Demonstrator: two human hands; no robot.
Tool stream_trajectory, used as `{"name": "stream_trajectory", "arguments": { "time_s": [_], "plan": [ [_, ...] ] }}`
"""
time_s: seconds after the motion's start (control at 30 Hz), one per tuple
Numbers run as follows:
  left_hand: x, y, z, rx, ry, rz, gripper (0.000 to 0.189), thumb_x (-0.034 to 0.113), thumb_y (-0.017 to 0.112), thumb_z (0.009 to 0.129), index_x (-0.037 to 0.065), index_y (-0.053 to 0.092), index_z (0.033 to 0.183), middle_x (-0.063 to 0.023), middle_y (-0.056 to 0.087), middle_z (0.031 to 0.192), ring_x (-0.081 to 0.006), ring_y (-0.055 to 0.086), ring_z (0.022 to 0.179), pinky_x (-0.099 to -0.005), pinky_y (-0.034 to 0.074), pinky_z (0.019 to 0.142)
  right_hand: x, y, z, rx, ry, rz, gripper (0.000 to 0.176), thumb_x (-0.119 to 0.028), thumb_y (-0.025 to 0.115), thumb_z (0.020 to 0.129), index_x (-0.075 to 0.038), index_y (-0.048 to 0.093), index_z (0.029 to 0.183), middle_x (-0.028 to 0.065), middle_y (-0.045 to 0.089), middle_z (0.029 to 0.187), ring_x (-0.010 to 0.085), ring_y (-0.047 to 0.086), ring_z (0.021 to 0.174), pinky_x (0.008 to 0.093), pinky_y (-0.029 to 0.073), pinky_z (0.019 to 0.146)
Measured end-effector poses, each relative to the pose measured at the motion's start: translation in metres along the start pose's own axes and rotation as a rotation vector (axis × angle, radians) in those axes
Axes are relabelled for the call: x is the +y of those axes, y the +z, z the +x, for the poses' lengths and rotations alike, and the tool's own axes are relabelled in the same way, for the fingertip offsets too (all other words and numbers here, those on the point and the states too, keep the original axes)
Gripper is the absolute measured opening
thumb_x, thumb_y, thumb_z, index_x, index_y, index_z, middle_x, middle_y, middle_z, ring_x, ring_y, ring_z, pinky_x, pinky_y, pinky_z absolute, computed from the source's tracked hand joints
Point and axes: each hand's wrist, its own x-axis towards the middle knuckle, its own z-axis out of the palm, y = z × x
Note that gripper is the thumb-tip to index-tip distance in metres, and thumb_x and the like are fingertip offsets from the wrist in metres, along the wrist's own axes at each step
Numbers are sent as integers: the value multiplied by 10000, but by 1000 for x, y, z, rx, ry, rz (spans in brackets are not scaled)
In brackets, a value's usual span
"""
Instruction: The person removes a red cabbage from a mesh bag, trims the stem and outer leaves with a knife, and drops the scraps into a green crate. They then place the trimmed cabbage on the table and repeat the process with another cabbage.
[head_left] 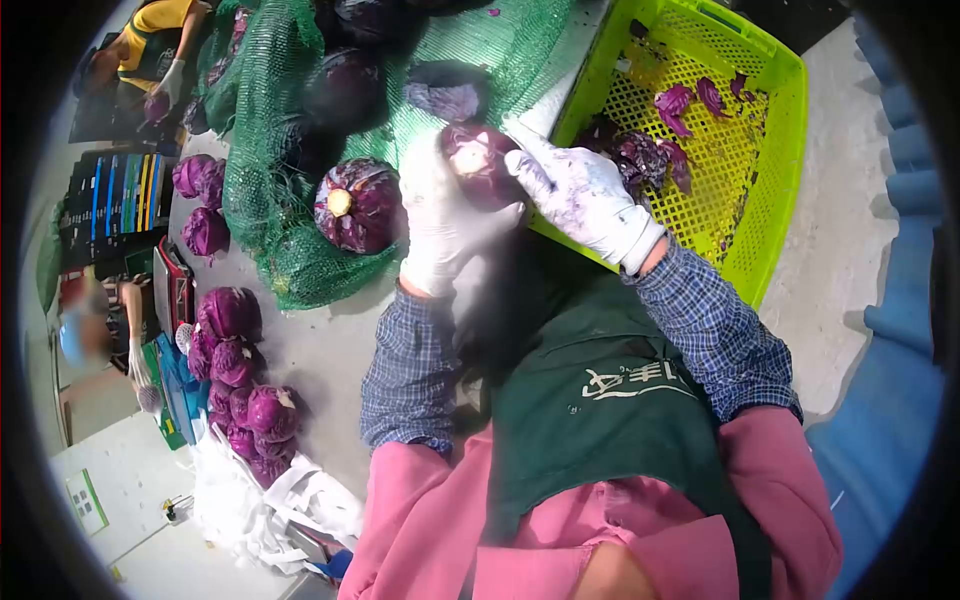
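My left hand (432, 215), in a white glove, is wrapped round a red cabbage (478, 168) whose pale cut stem faces up. My right hand (590, 205), in a white glove stained purple, is at the cabbage's right side, thumb against it. Its other fingers are curled, and whatever they may grip is hidden. Left of my left hand, another red cabbage (357, 205) lies stem up on the green net bag (285, 235). Beyond my hands lies a dull purple cabbage (445, 92) on the netting.
A lime-green plastic crate (790, 130) on the right holds loose purple leaves (675, 105). Several peeled red cabbages (232, 315) line the table's left side, near white bags (240, 490). Across the table are two other people, one with a gloved hand (172, 82) on a cabbage.
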Motion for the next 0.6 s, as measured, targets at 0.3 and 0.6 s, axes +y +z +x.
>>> {"name": "stream_trajectory", "arguments": {
  "time_s": [0.3,0.6],
  "plan": [
    [-3,34,1,187,130,220,1175,405,893,590,-90,268,1454,-300,423,1363,-455,415,1277,-540,324,1091,9,8,21,-16,10,-141,527,-420,420,1040,-111,446,1466,171,709,859,368,683,775,476,529,676],
    [15,29,-29,224,82,75,1145,241,898,570,-42,258,1476,-282,379,1395,-444,377,1303,-528,307,1111,75,-18,84,-45,252,241,506,-484,410,1053,-70,700,1090,71,678,785,149,569,568,308,505,612]
  ]
}}
